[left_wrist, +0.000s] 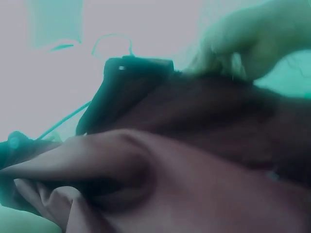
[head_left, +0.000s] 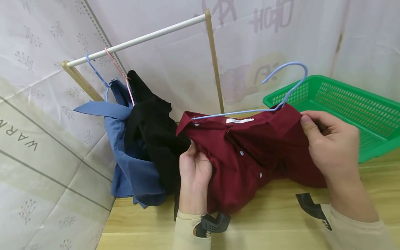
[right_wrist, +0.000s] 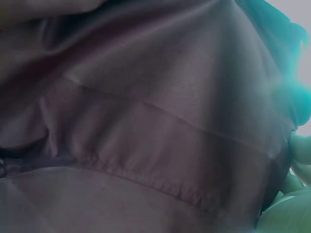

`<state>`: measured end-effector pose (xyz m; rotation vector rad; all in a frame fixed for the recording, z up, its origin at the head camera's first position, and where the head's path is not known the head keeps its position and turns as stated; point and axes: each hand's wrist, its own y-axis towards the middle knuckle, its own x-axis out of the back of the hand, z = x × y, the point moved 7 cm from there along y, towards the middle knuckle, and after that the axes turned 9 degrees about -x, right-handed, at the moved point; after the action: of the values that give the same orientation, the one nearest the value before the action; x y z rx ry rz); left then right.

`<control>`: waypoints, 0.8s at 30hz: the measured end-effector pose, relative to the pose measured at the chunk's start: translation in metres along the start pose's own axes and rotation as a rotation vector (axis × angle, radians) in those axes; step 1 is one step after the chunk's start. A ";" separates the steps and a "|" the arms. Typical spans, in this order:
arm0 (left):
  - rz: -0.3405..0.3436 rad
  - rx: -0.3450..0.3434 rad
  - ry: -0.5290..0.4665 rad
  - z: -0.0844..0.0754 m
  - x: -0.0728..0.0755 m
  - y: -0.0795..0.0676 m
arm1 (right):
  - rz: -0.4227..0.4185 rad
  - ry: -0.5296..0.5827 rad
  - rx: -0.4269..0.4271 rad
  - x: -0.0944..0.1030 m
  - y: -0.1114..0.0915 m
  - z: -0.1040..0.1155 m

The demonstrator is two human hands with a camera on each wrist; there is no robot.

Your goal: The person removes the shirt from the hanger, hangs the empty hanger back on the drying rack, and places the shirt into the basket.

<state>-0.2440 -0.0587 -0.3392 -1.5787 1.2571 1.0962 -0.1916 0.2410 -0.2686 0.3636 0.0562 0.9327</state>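
Observation:
A dark red button-up shirt [head_left: 231, 166] hangs between my hands in the head view, with a light blue hanger [head_left: 243, 112] inside its collar. The hanger's hook stands up free, above the shirt's right side. My left hand [head_left: 195, 166] grips the shirt's left front edge below the collar; its fingertips are partly hidden by cloth. With thumb and fingers, my right hand [head_left: 334, 142] pinches the shirt at the right shoulder. The left wrist view shows folds of the shirt [left_wrist: 194, 170] and the right hand [left_wrist: 252, 41] beyond. Shirt cloth [right_wrist: 136, 126] fills most of the right wrist view.
A small rack with a white rod [head_left: 140, 40] and wooden posts stands at the back left. From it hang a blue garment [head_left: 137, 173] and a black garment [head_left: 153, 139] on hangers. A green plastic basket [head_left: 353, 100] sits at the right on the wooden table [head_left: 265, 225].

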 end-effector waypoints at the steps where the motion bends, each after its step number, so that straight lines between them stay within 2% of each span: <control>1: -0.004 0.002 -0.023 0.001 -0.001 0.000 | 0.004 0.010 -0.013 -0.001 0.000 -0.001; 4: -0.012 0.003 -0.081 0.003 -0.005 -0.002 | 0.013 0.032 -0.058 -0.004 -0.001 -0.003; 8: 0.005 -0.005 -0.092 0.006 -0.007 -0.004 | 0.005 0.046 -0.089 -0.005 -0.002 -0.005; 10: 0.017 -0.016 -0.056 0.006 -0.007 -0.005 | -0.003 0.069 -0.100 -0.005 -0.002 -0.007; 12: 0.064 -0.059 0.061 0.004 -0.009 -0.007 | -0.019 0.100 -0.100 -0.002 0.000 -0.009; 13: 0.095 -0.102 0.145 0.001 -0.011 -0.010 | -0.027 0.111 -0.099 -0.001 0.001 -0.009; 15: 0.169 -0.235 0.370 -0.009 -0.018 -0.015 | -0.042 0.128 -0.101 0.002 0.003 -0.009; 18: 0.265 -0.546 0.780 -0.030 -0.036 -0.030 | -0.060 0.122 -0.101 0.007 0.005 -0.007; 21: 0.332 -0.837 1.086 -0.045 -0.056 -0.046 | -0.065 0.096 -0.114 0.009 0.006 -0.006; 22: 0.346 -0.905 1.167 -0.048 -0.061 -0.051 | -0.066 0.090 -0.115 0.010 0.006 -0.006; 24: 0.376 -0.979 1.279 -0.052 -0.069 -0.055 | -0.066 0.080 -0.119 0.010 0.005 -0.006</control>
<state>-0.1911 -0.0805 -0.2541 -3.1661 2.0085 0.9248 -0.1908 0.2540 -0.2716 0.2128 0.0845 0.8811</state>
